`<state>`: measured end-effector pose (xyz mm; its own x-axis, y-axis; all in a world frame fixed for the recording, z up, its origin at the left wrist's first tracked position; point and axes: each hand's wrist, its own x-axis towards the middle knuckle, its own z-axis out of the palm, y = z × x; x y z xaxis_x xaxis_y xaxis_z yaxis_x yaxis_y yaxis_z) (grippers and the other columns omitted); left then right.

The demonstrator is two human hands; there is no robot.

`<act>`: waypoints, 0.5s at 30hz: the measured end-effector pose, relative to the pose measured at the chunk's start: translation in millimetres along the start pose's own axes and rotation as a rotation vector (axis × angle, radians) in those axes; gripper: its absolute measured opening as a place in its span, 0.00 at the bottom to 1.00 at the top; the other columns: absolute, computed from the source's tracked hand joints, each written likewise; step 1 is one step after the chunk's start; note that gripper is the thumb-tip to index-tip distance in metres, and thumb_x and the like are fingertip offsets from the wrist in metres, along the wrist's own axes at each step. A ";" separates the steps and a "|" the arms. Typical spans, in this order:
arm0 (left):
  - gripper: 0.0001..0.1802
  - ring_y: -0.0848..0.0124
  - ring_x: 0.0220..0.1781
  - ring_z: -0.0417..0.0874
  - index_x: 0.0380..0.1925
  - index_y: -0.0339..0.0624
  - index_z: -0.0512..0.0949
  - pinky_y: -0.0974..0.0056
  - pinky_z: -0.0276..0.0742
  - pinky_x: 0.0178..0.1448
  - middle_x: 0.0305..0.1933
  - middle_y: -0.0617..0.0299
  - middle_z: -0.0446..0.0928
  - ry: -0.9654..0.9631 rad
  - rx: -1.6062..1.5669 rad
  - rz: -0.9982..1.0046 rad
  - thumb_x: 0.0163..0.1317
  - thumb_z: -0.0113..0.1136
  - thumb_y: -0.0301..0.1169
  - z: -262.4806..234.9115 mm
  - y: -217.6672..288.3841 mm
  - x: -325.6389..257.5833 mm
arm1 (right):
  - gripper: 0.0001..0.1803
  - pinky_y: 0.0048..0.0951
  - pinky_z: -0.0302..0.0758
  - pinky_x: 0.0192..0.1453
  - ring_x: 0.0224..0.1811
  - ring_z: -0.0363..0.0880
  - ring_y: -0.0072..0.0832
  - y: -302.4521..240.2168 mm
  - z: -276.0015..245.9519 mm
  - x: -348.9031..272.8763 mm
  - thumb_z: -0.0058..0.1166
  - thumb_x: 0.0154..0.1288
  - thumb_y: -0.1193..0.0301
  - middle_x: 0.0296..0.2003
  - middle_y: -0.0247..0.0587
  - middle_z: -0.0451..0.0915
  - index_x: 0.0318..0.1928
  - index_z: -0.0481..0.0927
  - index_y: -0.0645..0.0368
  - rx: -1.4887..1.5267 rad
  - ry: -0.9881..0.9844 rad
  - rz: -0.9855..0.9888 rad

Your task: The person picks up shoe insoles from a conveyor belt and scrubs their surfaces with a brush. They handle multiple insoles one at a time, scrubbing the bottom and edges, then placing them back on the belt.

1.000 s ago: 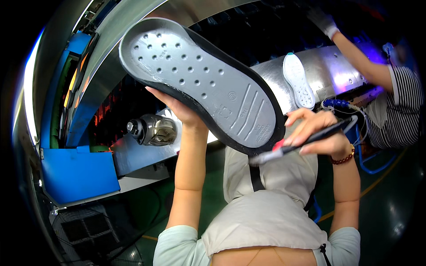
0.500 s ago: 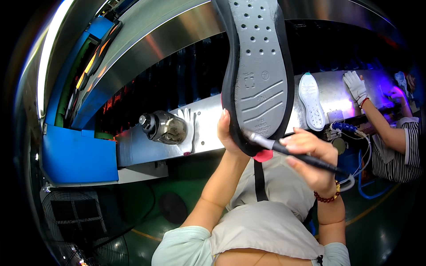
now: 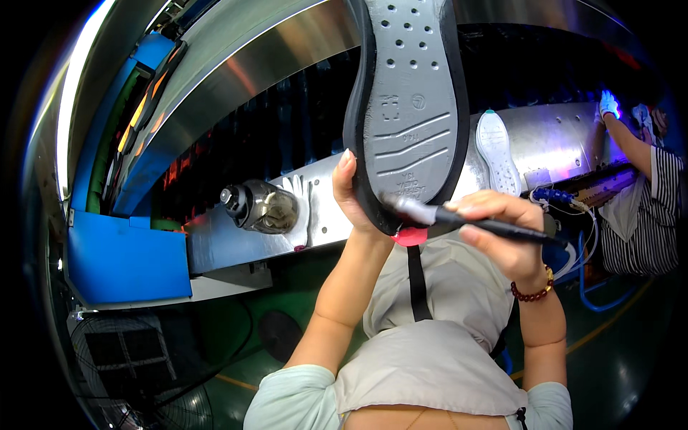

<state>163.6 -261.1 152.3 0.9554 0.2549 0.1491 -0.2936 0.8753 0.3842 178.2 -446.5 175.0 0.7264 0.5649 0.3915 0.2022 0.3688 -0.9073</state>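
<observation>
A grey shoe sole (image 3: 414,122) with a raised black rim stands up before me, its toe end cut off by the top of the picture. My left hand (image 3: 351,190) grips its heel end, thumb on the rim at the left; the other fingers are hidden behind it. Below the heel a pink-red tab (image 3: 409,237) sticks out. My right hand (image 3: 505,233) is closed round the black handle of a brush (image 3: 494,228). The brush's pale head, slightly blurred, lies at the inside of the heel rim.
A white sole (image 3: 498,154) lies on the metal ledge (image 3: 545,136) to the right. Further left on it are a dark clear bottle (image 3: 261,206) and a white glove (image 3: 300,211). At far right, a co-worker (image 3: 638,208) in stripes reaches with a gloved hand. A fan (image 3: 136,365) stands at lower left.
The sole and my left hand have shifted slightly left and up. The brush tip has moved a little left and up along the heel. The co-worker's gloved hand has moved right, away from the white sole.
</observation>
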 end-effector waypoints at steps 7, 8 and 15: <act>0.23 0.61 0.43 0.79 0.45 0.31 0.71 0.60 0.75 0.49 0.44 0.48 0.76 -0.085 0.001 -0.058 0.54 0.48 0.38 3.2 12.2 7.5 | 0.10 0.28 0.75 0.46 0.39 0.80 0.31 -7.3 -20.7 14.8 0.59 0.47 0.84 0.36 0.47 0.81 0.33 0.80 0.66 -0.228 -0.116 -0.032; 0.23 0.61 0.43 0.79 0.45 0.31 0.71 0.60 0.74 0.49 0.44 0.48 0.76 -0.120 -0.004 -0.085 0.54 0.48 0.38 2.6 13.8 8.3 | 0.10 0.28 0.75 0.46 0.39 0.80 0.31 -7.7 -23.4 16.4 0.59 0.47 0.85 0.36 0.47 0.81 0.33 0.80 0.66 -0.260 -0.226 -0.053; 0.21 0.60 0.42 0.79 0.43 0.32 0.71 0.60 0.76 0.49 0.44 0.48 0.76 -0.087 -0.025 -0.184 0.56 0.47 0.38 -3.8 17.4 13.4 | 0.10 0.31 0.75 0.48 0.39 0.80 0.35 -4.8 -11.7 11.0 0.60 0.43 0.85 0.34 0.49 0.80 0.30 0.80 0.66 -0.166 -0.204 0.089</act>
<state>171.4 -240.9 157.5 0.9860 0.0547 0.1574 -0.1128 0.9142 0.3893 192.9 -450.8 181.9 0.6024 0.7327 0.3167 0.2604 0.1947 -0.9457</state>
